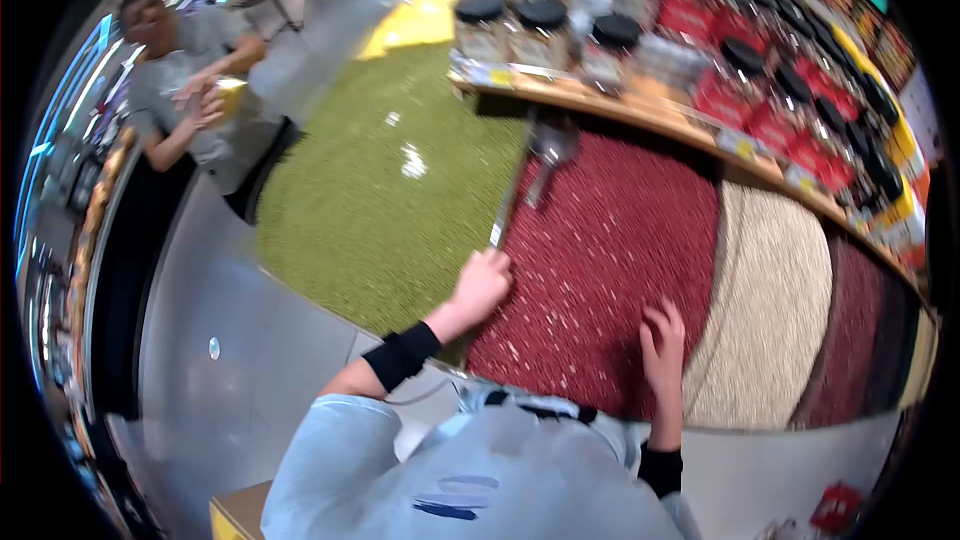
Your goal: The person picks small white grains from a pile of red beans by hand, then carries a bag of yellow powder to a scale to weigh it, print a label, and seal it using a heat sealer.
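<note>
My left hand [483, 283] is closed at the thin divider [508, 202] between the green beans [370, 200] and the dark red beans [610, 230]. Its fingers wrap over the divider's top edge, partly hidden by the back of the hand. Over the near right part of the red beans hovers my right hand [663, 340], fingers apart and nothing visible in them. A clear scoop [555, 143] lies at the far left corner of the red beans, its handle pointing toward me.
Jars with black lids [540, 35] line a wooden shelf [640, 112] behind the bins. Cream-coloured grains [765, 310] and darker red beans [845, 330] fill bins to the right. Another person [205, 100] stands at left, holding a small yellowish item. A cardboard box [240, 512] sits at lower left.
</note>
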`<state>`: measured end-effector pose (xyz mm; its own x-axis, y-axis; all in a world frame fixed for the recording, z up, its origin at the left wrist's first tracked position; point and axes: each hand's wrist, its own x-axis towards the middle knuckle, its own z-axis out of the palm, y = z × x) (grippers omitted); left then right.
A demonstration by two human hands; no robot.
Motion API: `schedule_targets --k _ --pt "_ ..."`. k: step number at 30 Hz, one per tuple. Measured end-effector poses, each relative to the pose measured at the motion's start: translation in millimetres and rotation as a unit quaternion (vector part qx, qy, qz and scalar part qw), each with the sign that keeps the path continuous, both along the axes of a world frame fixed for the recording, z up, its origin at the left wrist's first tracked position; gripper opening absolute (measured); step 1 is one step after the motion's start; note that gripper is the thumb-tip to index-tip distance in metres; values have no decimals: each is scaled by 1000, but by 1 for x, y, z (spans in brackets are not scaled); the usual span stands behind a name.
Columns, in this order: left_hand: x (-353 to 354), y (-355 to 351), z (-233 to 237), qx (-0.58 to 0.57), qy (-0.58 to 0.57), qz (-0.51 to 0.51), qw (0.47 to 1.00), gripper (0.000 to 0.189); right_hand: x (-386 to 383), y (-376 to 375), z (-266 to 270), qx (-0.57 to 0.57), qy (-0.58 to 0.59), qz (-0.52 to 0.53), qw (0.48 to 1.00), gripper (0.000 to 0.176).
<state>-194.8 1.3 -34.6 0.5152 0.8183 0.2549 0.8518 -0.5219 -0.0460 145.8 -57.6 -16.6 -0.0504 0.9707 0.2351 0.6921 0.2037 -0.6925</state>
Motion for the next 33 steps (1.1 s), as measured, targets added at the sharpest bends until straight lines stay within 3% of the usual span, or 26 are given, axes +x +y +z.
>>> schedule_targets --k 7,8,9,10,11,13,15,16,17,18,19,20,21,22,23,24,25,26,27,29,30,31,32,33 --pt "8 -2 18 2 -135 7 991 13 -47 -2 6 -11 155 55 986 19" --pt "15 -4 25 -1 -189 -12 982 12 -50 0 -10 -121 305 37 944 20" --pt "26 -10 33 -11 -245 -34 969 11 -59 1 -18 -225 490 12 842 26" --pt "35 -18 43 -54 -278 -72 957 11 -72 0 -7 -284 575 31 767 36" --pt "46 -29 52 -99 -310 -110 939 12 -83 -2 4 -371 610 40 699 39" --pt "63 -47 64 -175 -291 -172 925 14 -89 -6 1 -469 717 68 511 37" --pt "72 -60 63 -164 -292 -180 925 27 -80 -5 -1 -491 766 103 402 35" --pt "75 -68 68 -136 -319 -159 924 29 -64 -2 -7 -472 742 50 472 35" --pt "76 -73 73 -106 -344 -136 923 32 -36 12 -11 -465 776 15 426 29" --pt "74 -81 81 -115 -348 -90 926 33 -12 18 5 -326 776 -7 540 23" --pt "68 -90 86 -125 -350 -42 928 35 25 32 10 -198 761 70 613 20" --pt "59 -98 83 -117 -355 -6 927 37 52 42 35 -132 707 -8 695 21" --pt "51 -107 79 -110 -362 33 925 38 75 46 66 -64 564 -38 822 27" --pt "40 -116 71 -104 -370 76 920 40 120 62 61 -35 372 -108 921 32" --pt "29 -127 65 -100 -377 120 913 42 153 69 57 -6 159 -171 972 40" --pt "20 -137 66 -112 -411 151 892 43 146 65 66 -8 156 -167 973 40" --pt "8 -148 69 -119 -443 186 869 44 123 62 83 -23 -114 -254 960 48" --pt "-5 -156 65 -112 -435 215 867 45 102 66 93 -27 -372 -318 872 59" --pt "-21 -161 64 -80 -419 228 875 50 83 78 88 -18 -368 -307 878 59" --pt "-57 -164 69 -23 -437 277 856 61 37 94 71 63 -190 -79 977 70" --pt "-78 -163 73 -13 -432 281 857 61 -11 93 87 126 -169 -28 977 61" --pt "-99 -160 78 6 -509 286 812 66 -72 93 116 189 -145 19 971 52" --pt "-126 -157 83 24 -583 283 761 71 -113 99 137 167 -114 89 975 59" --pt "-157 -151 81 29 -580 277 765 71 -152 103 159 144 -86 156 973 67"
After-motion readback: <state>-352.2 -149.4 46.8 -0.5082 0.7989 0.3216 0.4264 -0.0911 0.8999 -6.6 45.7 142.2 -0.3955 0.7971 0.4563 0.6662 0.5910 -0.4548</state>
